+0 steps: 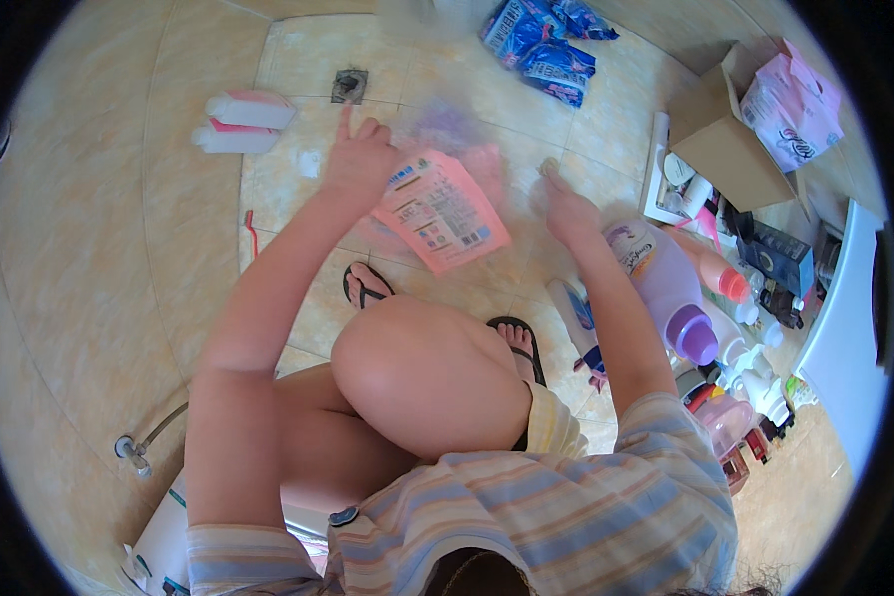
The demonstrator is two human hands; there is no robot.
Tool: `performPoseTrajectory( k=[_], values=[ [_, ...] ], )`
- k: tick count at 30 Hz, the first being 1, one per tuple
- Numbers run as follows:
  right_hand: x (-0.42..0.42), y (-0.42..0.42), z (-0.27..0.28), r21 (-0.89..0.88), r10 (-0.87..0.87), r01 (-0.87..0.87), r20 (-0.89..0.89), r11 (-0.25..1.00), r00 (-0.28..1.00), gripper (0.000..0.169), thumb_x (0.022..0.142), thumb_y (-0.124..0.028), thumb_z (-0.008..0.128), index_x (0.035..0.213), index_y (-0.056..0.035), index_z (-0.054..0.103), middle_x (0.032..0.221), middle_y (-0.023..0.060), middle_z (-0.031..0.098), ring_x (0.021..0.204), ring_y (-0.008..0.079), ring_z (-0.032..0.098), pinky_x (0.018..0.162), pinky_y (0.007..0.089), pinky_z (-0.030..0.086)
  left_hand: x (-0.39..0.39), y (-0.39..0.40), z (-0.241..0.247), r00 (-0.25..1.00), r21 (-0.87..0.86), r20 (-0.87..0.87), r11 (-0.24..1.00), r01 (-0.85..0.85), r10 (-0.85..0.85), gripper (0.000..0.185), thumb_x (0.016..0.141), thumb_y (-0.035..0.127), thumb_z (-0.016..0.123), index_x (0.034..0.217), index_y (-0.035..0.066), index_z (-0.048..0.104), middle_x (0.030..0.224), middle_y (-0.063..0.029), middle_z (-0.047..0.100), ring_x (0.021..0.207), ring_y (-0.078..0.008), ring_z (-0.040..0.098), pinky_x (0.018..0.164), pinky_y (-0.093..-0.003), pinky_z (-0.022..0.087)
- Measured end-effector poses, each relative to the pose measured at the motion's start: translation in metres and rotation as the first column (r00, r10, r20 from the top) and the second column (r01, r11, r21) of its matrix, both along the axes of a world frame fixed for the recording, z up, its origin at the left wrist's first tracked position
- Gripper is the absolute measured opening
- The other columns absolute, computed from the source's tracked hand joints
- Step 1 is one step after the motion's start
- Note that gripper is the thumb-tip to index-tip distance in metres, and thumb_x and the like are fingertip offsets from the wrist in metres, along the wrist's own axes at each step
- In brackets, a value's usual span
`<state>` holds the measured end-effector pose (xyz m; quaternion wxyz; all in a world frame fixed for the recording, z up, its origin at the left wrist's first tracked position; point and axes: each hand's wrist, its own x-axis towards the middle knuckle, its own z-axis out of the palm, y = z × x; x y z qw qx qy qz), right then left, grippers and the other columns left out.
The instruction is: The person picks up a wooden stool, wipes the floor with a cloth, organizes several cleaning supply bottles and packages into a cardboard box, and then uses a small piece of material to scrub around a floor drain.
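Note:
A pink plastic refill pouch [447, 212] with printed writing lies before me, at an angle. My left hand [361, 160] is at its upper left corner, fingers curled against the edge and the index finger pointing away; the thumb is hidden. Behind the pouch are blurred pink and purple plastic bags [447, 127]. My right hand [572, 212] is to the right of the pouch, apart from it. A small pale blur [548, 167] shows at its fingertips, too unclear to name. Beside my right forearm stands a large purple Comfort bottle [652, 276] with a purple cap.
Blue plastic packs [544, 48] lie at the back. Two white bottles [247, 121] lie left, near a floor drain [350, 86] and a red toothbrush [250, 232]. At right are a cardboard box [734, 141], a pink pack [793, 108] and several toiletry bottles [734, 283].

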<state>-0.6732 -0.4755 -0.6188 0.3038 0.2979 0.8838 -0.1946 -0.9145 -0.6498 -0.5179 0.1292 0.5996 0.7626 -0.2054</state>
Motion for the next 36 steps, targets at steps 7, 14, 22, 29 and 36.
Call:
performPoseTrajectory(
  k=[7,14,22,29,36],
  values=[
    [-0.009,-0.003,0.014,0.005,-0.004,0.004,0.075,1.000,0.997,0.053,0.080,-0.008,0.042,0.131,-0.0174,0.033,0.138,-0.0078,0.030,0.094,0.0215,0.059,0.075,0.0360,0.049,-0.029,-0.011,0.004,0.989,0.030,-0.068,0.991,-0.128,0.130,0.015,0.070,0.014,0.057,0.084,0.012,0.063,0.092,-0.0023,0.053,0.106,-0.0200,0.044,0.102,-0.0548,0.018],
    [-0.005,-0.002,0.004,-0.001,0.000,0.000,0.033,1.000,0.999,0.048,0.083,-0.011,0.039,0.130,-0.0160,0.036,0.137,-0.0065,0.032,0.094,0.0218,0.059,0.075,0.0362,0.049,-0.055,-0.029,-0.003,0.971,0.089,-0.065,0.970,-0.225,0.231,0.016,0.075,0.015,0.050,0.082,0.011,0.065,0.094,-0.0040,0.055,0.105,-0.0205,0.045,0.100,-0.0560,0.019],
    [-0.003,-0.003,0.002,0.010,-0.027,0.027,0.002,1.000,1.000,0.049,0.082,-0.009,0.038,0.131,-0.0159,0.035,0.138,-0.0055,0.031,0.097,0.0215,0.057,0.077,0.0368,0.048,-0.065,-0.028,-0.002,0.942,0.023,-0.112,0.948,-0.317,0.317,0.017,0.074,0.016,0.054,0.086,0.012,0.064,0.099,-0.0041,0.054,0.107,-0.0213,0.045,0.100,-0.0564,0.020],
    [-0.008,-0.005,0.008,0.003,0.011,-0.012,0.050,1.000,0.999,0.051,0.081,-0.009,0.040,0.131,-0.0127,0.033,0.139,-0.0065,0.029,0.092,0.0206,0.060,0.071,0.0369,0.050,-0.054,-0.027,-0.010,0.939,0.025,-0.020,0.940,-0.342,0.342,0.022,0.070,0.022,0.062,0.090,0.011,0.061,0.097,-0.0036,0.054,0.108,-0.0231,0.044,0.098,-0.0579,0.021],
    [-0.007,-0.001,0.001,0.001,0.044,-0.045,0.103,0.999,0.994,0.052,0.079,-0.008,0.042,0.130,-0.0113,0.034,0.140,-0.0073,0.026,0.090,0.0194,0.060,0.069,0.0361,0.050,-0.041,-0.016,-0.002,0.879,0.104,0.117,0.874,-0.474,0.463,0.035,0.068,0.024,0.067,0.099,0.014,0.053,0.105,-0.0043,0.051,0.112,-0.0249,0.041,0.100,-0.0580,0.014]
  ],
)
